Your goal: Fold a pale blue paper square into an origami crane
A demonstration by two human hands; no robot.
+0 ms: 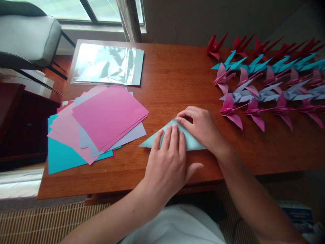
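Observation:
A pale teal sheet folded into a triangle point(152, 141) lies on the wooden table point(177, 78). My left hand point(169, 162) rests flat on it with the fingers stretched out and together. My right hand point(200, 127) presses its curled fingertips on the triangle's top corner. Part of the triangle is hidden under both hands.
A loose stack of pink, lilac and teal square sheets point(99, 122) lies to the left. Behind it is a shiny plastic packet point(108, 64). Rows of several folded paper cranes point(266, 81) in red, teal, pink and lilac fill the right. A grey chair point(27, 34) stands at far left.

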